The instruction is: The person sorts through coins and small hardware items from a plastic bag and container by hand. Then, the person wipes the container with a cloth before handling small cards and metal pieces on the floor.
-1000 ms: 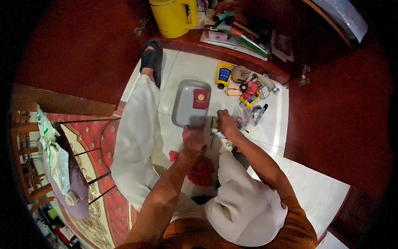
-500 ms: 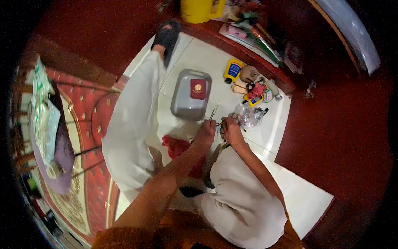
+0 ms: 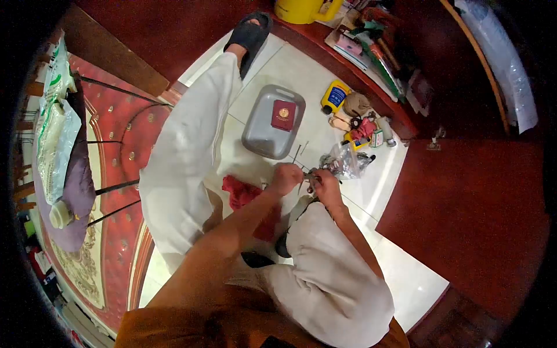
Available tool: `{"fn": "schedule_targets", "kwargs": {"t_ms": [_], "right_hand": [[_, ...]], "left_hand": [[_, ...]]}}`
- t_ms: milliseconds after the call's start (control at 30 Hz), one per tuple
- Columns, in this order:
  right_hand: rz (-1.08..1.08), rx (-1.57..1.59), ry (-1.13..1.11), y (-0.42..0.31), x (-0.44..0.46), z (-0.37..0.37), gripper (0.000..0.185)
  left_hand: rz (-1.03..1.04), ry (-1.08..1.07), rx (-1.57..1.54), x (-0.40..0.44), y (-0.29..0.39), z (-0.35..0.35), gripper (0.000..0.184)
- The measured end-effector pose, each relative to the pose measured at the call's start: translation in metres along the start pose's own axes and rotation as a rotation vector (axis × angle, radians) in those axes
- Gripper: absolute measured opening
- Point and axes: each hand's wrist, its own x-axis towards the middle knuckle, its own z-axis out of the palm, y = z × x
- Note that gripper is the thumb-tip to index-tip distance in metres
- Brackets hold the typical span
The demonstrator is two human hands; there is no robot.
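My left hand is closed beside small metal items, below a thin dark rod on the tiles; what its fingers hold is too small to name. Close to its right, my right hand has its fingers closed around something small, dark and metallic that I cannot make out. A grey tray with a dark red booklet in it lies ahead of my hands. Under my left forearm is a red cloth. A clear plastic bag lies just beyond my right hand.
Yellow-and-blue bottle, brown roll and several small items lie at the cabinet's foot. A yellow jug and papers stand on the shelf. Red cabinet door is at the right, a patterned red carpet at the left.
My left hand has moved right and forward, away from the tray's near edge, and is now beside my right hand. The view has shifted and turned. More of the red cloth shows.
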Motion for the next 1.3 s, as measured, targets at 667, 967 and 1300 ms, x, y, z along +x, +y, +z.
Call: {"fn": "schedule_targets", "kwargs": {"t_ms": [667,967,1300], "right_hand": [[0.536,1.160,0.236,-0.040,0.014,-0.058,0.007],[0.513,1.139,0.471,-0.034,0.012,-0.076,0.012],[0.677,1.071,0.258,-0.074,0.006,-0.052,0.015]], "left_hand": [[-0.285,0.052,-0.540,0.035,0.066,-0.012,0.024],[-0.435,0.139,-0.612,0.044,0.088,-0.026,0.022],[-0.446,0.799,-0.509,0.070,0.043,-0.074,0.022]]}}
